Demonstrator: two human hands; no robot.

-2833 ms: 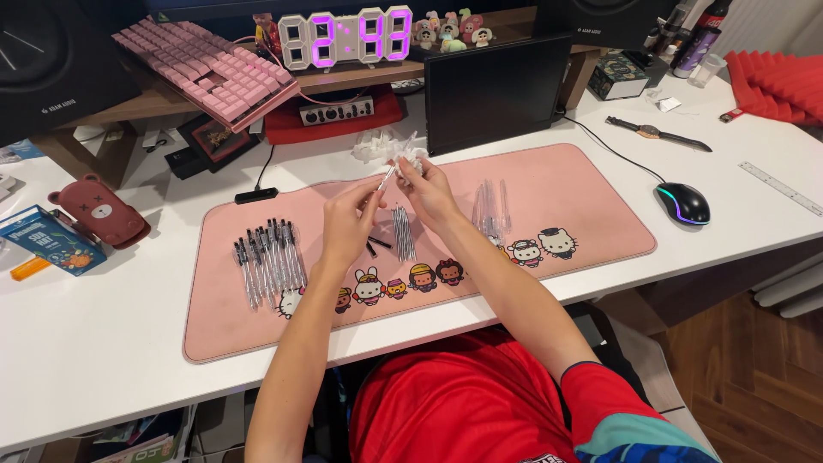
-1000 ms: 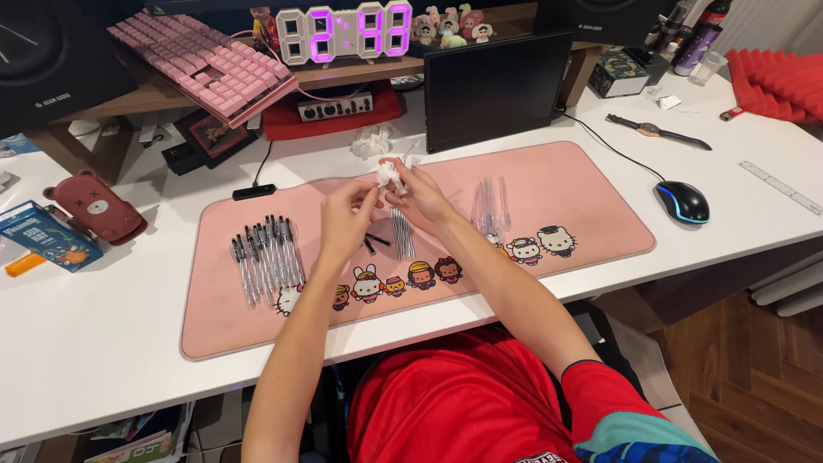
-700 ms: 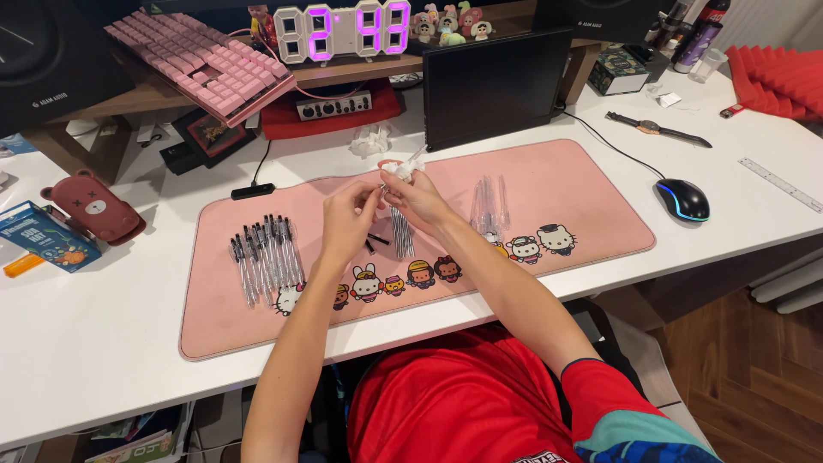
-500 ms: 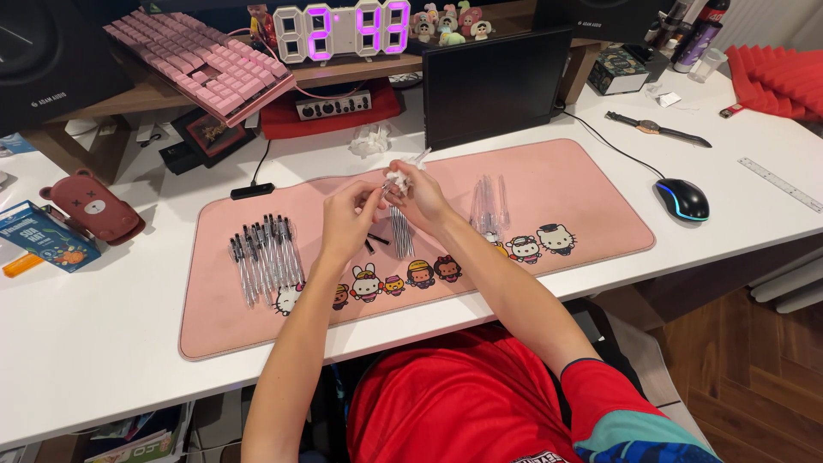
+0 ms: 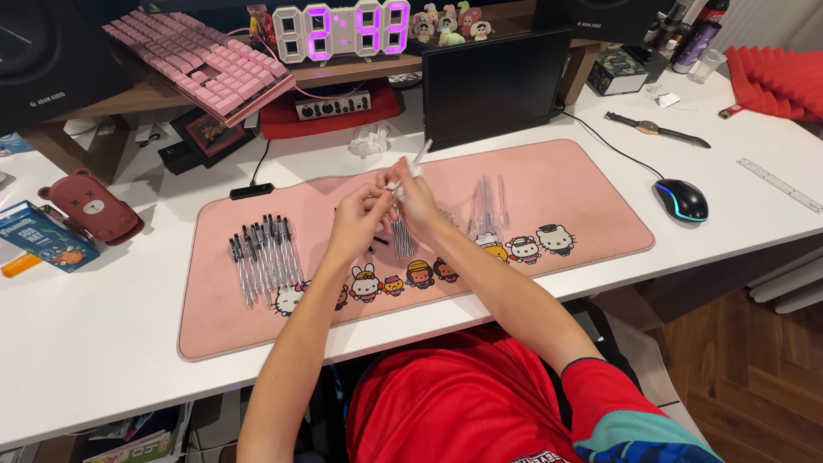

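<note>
**A:** What packages and signs sit on the white table (image 5: 103, 326)?

**B:** At the far left lies a small blue carton with an orange picture (image 5: 39, 236), flat on its side, just beside a reddish-brown bear-shaped case (image 5: 90, 208). At the back, on a raised wooden shelf (image 5: 343, 70), stands a white digital clock with glowing purple digits (image 5: 339, 32), with a row of small figurines to its right. A dark patterned box (image 5: 623, 70) sits at the back right, near bottles.

**A:** And the surface itself?

**B:** A wide pink desk mat with cartoon figures along its front edge (image 5: 583, 184) covers the middle. A black computer mouse with a lit rim (image 5: 681, 200) lies off its right end, a wristwatch (image 5: 656, 129) behind that, and a clear ruler (image 5: 780, 183) near the right edge. A pink keyboard (image 5: 199, 62) leans tilted at the back left. The floor at the right is wood parquet.

**A:** The hands?

**B:** Both are raised together above the mat's middle. The left hand (image 5: 356, 221) and right hand (image 5: 417, 197) each pinch a slim clear plastic pen (image 5: 417, 159), which points up and away, tilted to the right.

**A:** Around them?

**B:** A row of clear pens with dark clips (image 5: 263, 255) lies to the left on the mat, a small bunch of thin refills (image 5: 401, 237) lies under the hands, and a group of clear pen barrels (image 5: 489, 201) to the right.
</note>
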